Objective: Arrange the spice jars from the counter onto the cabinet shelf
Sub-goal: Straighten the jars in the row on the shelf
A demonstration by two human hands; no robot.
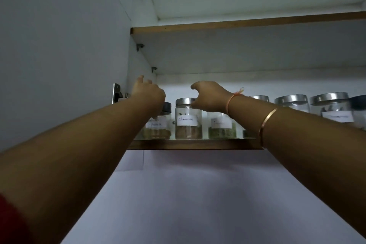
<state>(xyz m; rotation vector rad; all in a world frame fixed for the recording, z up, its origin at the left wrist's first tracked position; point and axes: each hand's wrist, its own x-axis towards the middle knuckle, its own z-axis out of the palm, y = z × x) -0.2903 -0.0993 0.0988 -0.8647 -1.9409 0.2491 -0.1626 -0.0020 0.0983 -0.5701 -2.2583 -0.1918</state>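
**Head view: seven jars on the cabinet shelf, both hands raised**

Head view, looking up into the open cabinet. The cabinet shelf carries one row of glass spice jars near its front edge. From the left:

- dark-lidded jar: brown powder; the label ends in "powder", the rest is blurred
- Cinnamon jar: steel lid, brown contents, just beside the first and standing upright
- green-filled jar: its top is hidden by the right hand
- fourth jar: only the lid and a sliver of the base show behind the right forearm
- fifth jar and sixth jar: both steel-lidded; the sixth has a white label (text unreadable)
- last jar: dark lid, cut off by the frame edge

Left hand: back toward the camera, at lid height of the dark-lidded jar; the wrist covers the left part of that lid; two fingertips stick up above the knuckles and the other fingers are hidden; I cannot tell whether it holds or touches the jar.

Right hand: thumb and fingers bent into a loose, wide C that opens to the left; nothing lies between them; the fingertips overlap the right edge of the Cinnamon jar's lid, but contact cannot be made out.

The right wrist wears an orange thread; a metal bangle sits lower on the forearm. An upper shelf lies above the jars; a hinge sits at the left side, next to the cabinet door; a red sleeve shows at the lower left corner.
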